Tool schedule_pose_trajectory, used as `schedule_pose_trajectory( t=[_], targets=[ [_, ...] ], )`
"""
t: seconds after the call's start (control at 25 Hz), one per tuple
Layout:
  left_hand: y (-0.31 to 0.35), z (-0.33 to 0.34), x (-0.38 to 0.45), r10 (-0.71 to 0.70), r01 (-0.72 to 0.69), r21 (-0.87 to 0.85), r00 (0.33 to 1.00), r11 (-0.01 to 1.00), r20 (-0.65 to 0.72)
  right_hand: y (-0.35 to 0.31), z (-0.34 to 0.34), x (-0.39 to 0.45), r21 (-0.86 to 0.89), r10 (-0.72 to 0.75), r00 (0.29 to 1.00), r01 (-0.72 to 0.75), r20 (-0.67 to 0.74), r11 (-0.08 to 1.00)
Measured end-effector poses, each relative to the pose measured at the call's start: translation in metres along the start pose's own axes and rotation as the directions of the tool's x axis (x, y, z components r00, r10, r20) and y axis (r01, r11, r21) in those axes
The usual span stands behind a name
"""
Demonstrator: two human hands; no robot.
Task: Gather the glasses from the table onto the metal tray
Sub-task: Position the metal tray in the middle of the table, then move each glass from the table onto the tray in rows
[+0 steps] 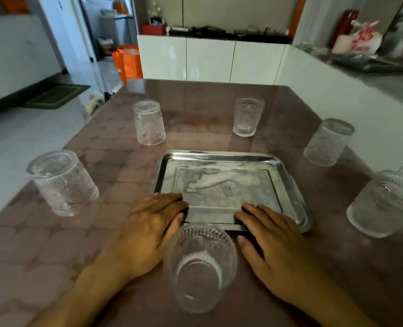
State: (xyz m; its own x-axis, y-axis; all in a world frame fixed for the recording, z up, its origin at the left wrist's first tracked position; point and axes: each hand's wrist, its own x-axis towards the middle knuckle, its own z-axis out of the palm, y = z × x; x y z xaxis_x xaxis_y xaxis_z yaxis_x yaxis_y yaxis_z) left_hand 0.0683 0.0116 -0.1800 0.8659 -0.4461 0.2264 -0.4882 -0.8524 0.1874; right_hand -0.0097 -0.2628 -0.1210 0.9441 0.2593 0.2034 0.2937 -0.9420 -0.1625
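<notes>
The empty metal tray (221, 182) lies in the middle of the brown table. Several clear patterned glasses stand on the table around it. One glass (200, 267) is nearest me, upright, between my two hands. The others are a left glass (62, 182), a far-left glass (148, 122), a far-middle glass (247, 116), a far-right glass (328, 142) and a right glass (387, 204). My left hand (153, 230) lies flat with its fingers over the tray's near left corner. My right hand (273, 244) lies flat on the near rim. Neither hand holds a glass.
The table (115, 232) has a glossy brown patterned top; its left edge drops to a tiled floor. White cabinets (210, 60) stand behind the far edge. A grey counter (384, 76) with clutter runs along the right, and an orange bag (127, 62) sits on the floor.
</notes>
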Motion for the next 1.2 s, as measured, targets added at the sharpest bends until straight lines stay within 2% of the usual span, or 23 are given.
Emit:
schedule_pose_trajectory(
  t=[0.08,0.16,0.32,0.4,0.48,0.56,0.6,0.64,0.68,0.72,0.8,0.92,1.04,1.2],
  targets=[
    [0.008,-0.023,0.001,0.074,-0.079,-0.049,0.993,0.996,-0.092,0.002,0.0,0.003,0.007,-0.01,1.0,0.01,0.0,1.0],
    [0.027,-0.05,-0.004,0.081,-0.096,-0.099,0.987,0.99,-0.142,0.0,-0.005,0.001,0.024,-0.019,1.0,0.02,-0.006,1.0],
    [0.044,-0.071,-0.013,0.075,-0.088,-0.184,0.994,0.979,-0.078,-0.005,-0.01,0.002,0.059,-0.004,1.0,0.003,0.005,0.998],
    [0.044,-0.072,-0.013,0.074,-0.088,-0.243,0.995,0.966,-0.068,-0.008,-0.013,0.0,0.148,0.054,0.998,-0.051,-0.018,0.988],
    [0.042,-0.071,-0.011,-0.072,0.01,-0.395,0.987,0.919,-0.143,-0.012,-0.019,-0.01,0.365,0.07,0.997,-0.054,-0.032,0.929],
    [0.034,-0.074,-0.006,-0.373,0.153,-0.59,0.888,0.793,-0.27,-0.019,-0.027,-0.024,0.634,-0.023,0.993,-0.054,0.113,0.772],
    [0.028,-0.076,-0.002,-0.491,0.227,-0.641,0.829,0.733,-0.268,-0.026,-0.031,-0.03,0.746,-0.095,0.974,-0.094,0.207,0.66],
    [0.021,-0.076,0.003,-0.561,0.312,-0.647,0.799,0.696,-0.218,-0.034,-0.036,-0.034,0.817,-0.165,0.943,-0.154,0.29,0.555],
    [0.017,-0.076,0.008,-0.6,0.398,-0.627,0.788,0.669,-0.139,-0.042,-0.039,-0.036,0.85,-0.217,0.914,-0.205,0.344,0.485],
    [0.015,-0.075,0.012,-0.622,0.471,-0.595,0.781,0.651,-0.062,-0.049,-0.039,-0.034,0.856,-0.22,0.904,-0.235,0.367,0.461],
    [0.015,-0.068,0.021,-0.648,0.552,-0.522,0.762,0.651,-0.002,-0.064,-0.034,-0.029,0.839,-0.116,0.927,-0.264,0.358,0.477],
    [0.019,-0.06,0.027,-0.681,0.589,-0.451,0.73,0.67,-0.059,-0.08,-0.028,-0.023,0.798,0.01,0.964,-0.227,0.267,0.558],
    [0.017,-0.056,0.028,-0.688,0.589,-0.428,0.717,0.685,-0.114,-0.071,-0.047,-0.012,0.776,0.038,0.981,-0.173,0.189,0.606],
    [0.014,-0.053,0.028,-0.685,0.562,-0.466,0.714,0.683,-0.144,-0.046,-0.097,0.047,0.635,0.1,0.995,-0.074,-0.005,0.769]
  ],
)
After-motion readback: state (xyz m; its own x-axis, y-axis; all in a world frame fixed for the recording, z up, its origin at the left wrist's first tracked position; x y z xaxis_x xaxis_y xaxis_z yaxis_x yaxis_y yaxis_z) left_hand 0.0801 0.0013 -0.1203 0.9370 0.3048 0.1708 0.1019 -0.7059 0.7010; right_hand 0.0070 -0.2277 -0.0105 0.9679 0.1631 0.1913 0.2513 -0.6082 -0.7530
